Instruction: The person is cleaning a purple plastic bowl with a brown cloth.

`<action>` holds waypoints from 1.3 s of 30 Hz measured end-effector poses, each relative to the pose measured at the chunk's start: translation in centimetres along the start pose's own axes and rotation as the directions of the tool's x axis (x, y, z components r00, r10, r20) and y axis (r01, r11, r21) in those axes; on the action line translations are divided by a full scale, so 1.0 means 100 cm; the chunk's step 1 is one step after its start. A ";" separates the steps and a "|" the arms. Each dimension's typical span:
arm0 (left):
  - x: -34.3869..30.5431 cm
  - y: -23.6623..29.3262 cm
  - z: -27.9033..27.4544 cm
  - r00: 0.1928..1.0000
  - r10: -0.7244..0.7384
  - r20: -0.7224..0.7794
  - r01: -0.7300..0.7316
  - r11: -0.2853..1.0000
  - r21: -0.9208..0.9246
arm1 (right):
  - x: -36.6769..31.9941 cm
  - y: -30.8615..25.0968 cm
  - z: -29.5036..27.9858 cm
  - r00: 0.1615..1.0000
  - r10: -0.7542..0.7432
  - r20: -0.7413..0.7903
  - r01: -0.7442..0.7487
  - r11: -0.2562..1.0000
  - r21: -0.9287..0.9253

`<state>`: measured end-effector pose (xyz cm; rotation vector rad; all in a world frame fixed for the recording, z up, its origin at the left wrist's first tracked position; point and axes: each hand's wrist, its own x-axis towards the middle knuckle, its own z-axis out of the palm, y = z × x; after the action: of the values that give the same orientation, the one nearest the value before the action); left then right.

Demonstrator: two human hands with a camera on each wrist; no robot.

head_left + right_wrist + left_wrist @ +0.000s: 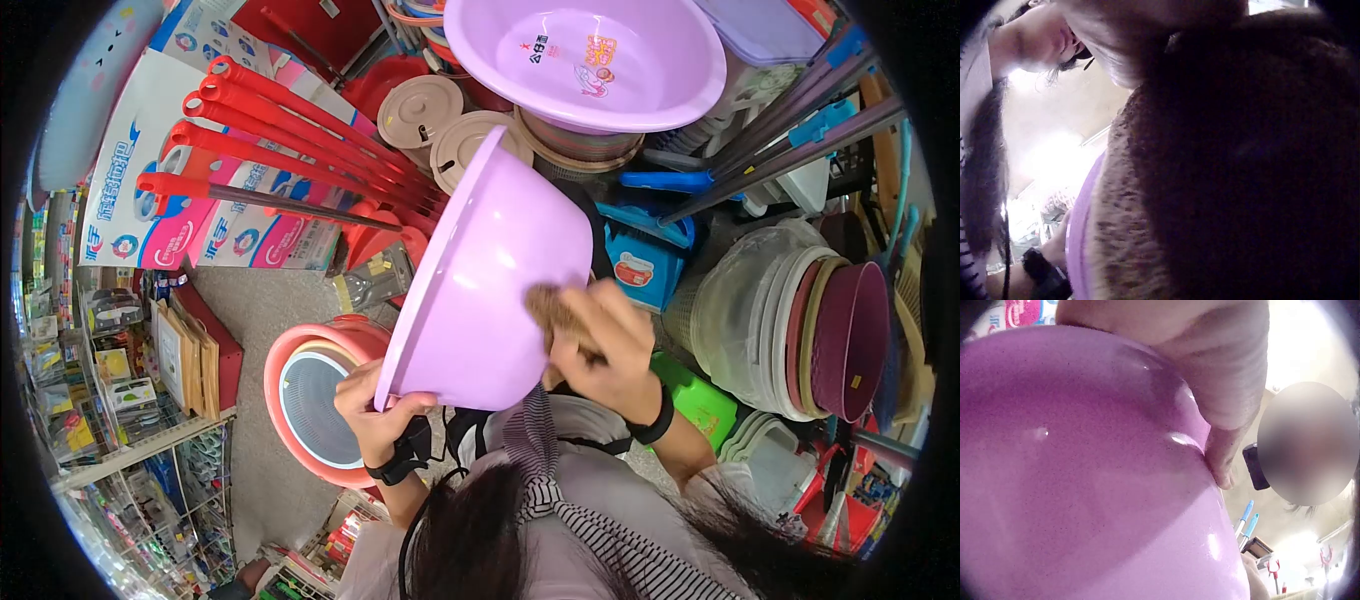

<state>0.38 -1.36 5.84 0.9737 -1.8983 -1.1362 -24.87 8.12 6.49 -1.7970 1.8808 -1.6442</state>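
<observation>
A light purple plastic basin (pixel 485 290) is tilted on its side in front of the person's chest, its outside facing the right hand. The left hand (pixel 375 410) grips the basin's rim at the lower left, thumb on the outer side. In the left wrist view the purple wall (pixel 1085 475) fills most of the frame below the hand (pixel 1222 375). The right hand (pixel 610 345) holds a crumpled brown cloth (pixel 550 310) against the basin's outer wall. Close up in the right wrist view, the cloth (pixel 1125 219) has a nubby surface and lies largely in shadow.
Another purple basin (pixel 620 60) with printed stickers sits on a stack ahead. Red-handled poles (pixel 290 140) lean at the left by printed boxes. Nested red tubs (pixel 285 400) stand on the floor at left. Stacked baskets (pixel 850 340) and a blue dustpan (pixel 640 265) are at right.
</observation>
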 end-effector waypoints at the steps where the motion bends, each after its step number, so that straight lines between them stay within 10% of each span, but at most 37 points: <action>1: 0.001 -0.002 -0.002 1.000 0.020 -0.004 -0.020 1.000 -0.018 | -0.010 0.001 0.007 0.997 -0.067 -0.039 0.069 0.996 0.056; 8: -0.007 -0.004 0.000 0.995 -0.069 -0.074 0.058 0.988 -0.143 | -0.024 -0.004 0.017 0.967 -0.255 0.007 0.254 0.967 0.013; 13: -0.012 -0.015 -0.003 0.997 -0.009 -0.076 0.000 0.992 -0.124 | 0.027 0.011 0.008 0.953 0.282 -0.113 -0.277 0.959 0.063; 18: -0.024 -0.022 -0.012 0.993 -0.115 -0.038 0.106 0.977 -0.187 | 0.027 -0.007 0.004 0.948 0.319 0.010 -0.317 0.940 0.125; 20: -0.024 -0.008 -0.015 0.967 -0.205 -0.150 0.195 0.978 -0.076 | 0.016 0.005 0.010 0.994 0.102 -0.045 -0.101 0.995 0.020; 31: -0.015 0.045 -0.003 0.965 -0.223 -0.139 0.245 0.954 0.170 | -0.008 -0.007 0.006 0.994 -0.056 0.093 0.051 0.997 0.057; 39: -0.011 0.016 0.005 0.980 0.179 -0.083 -0.172 0.981 0.091 | 0.024 0.009 -0.008 0.972 0.232 -0.038 -0.230 0.972 0.050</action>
<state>0.03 0.32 6.91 0.8673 -1.9291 -0.9025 -26.73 6.58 7.62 -1.4714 1.9660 -1.6405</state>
